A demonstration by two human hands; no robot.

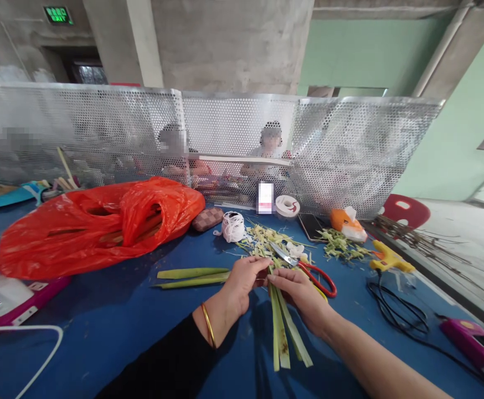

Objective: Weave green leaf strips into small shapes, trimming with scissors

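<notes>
Pinching hands: left hand (244,282) and right hand (302,293) both grasp the leaf strips (282,335) at their gathered upper end, fingertips close together.
Leaf strips: above the blue surface (113,310), loose ends fanning toward the wearer.
Strip handling: likely light, pliable, prone to splitting lengthwise.
Strip hold: best near the gathered end, pinched flat.
Spare leaves (192,273): lying left; probably equally light.

The bag (101,227) lies left on the bench (113,332), yarn (232,227) right of it, then scraps (269,238), scissors (282,255) at their near edge. Leaves (196,273) lie left of the hands (242,281), strips (283,338) between the hands; phone (310,227), tissue box (345,223) and glue gun (389,258) right, the screen (237,122) far behind
</notes>
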